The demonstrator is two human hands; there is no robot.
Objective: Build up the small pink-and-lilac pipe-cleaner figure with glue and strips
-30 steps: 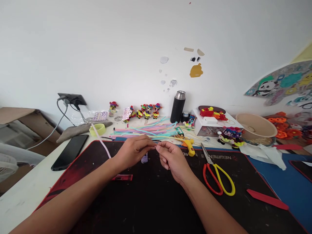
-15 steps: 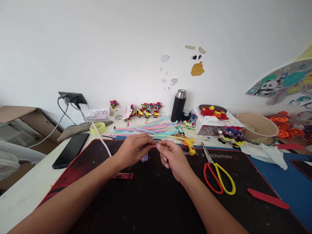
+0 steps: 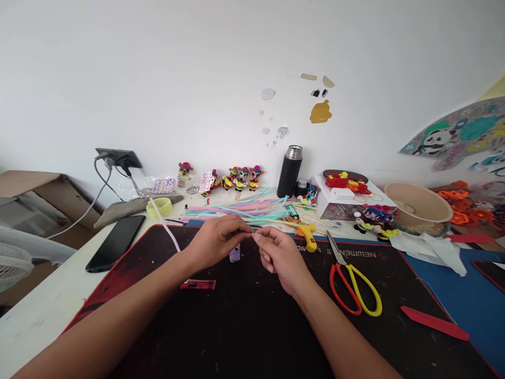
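Observation:
My left hand [image 3: 219, 242] and my right hand [image 3: 278, 255] meet fingertip to fingertip above the black mat [image 3: 236, 326]. Both are pinched closed on something too small to make out. A pale lilac strip [image 3: 164, 223] rises at an angle behind my left wrist. Just below the left fingers lies a small purple piece [image 3: 235, 254], partly covered by the hand. Under my left forearm's inner side rests a red cutter-like item [image 3: 199, 285]. Scissors [image 3: 347, 279] with one red and one yellow handle lie right of my right hand, near a yellow glue gun [image 3: 308, 237].
Pastel pipe cleaners [image 3: 236, 208] spread behind the mat, below small colourful figures [image 3: 240, 179]. A black flask [image 3: 290, 171] stands by the wall. A phone [image 3: 115, 245] and yellow-green roll [image 3: 158, 208] are left; a beige bowl [image 3: 418, 202] and red strip [image 3: 434, 322] are right.
The view has shifted very slightly. My hands stay together at the fingertips, and a little more of the purple piece shows below the left fingers.

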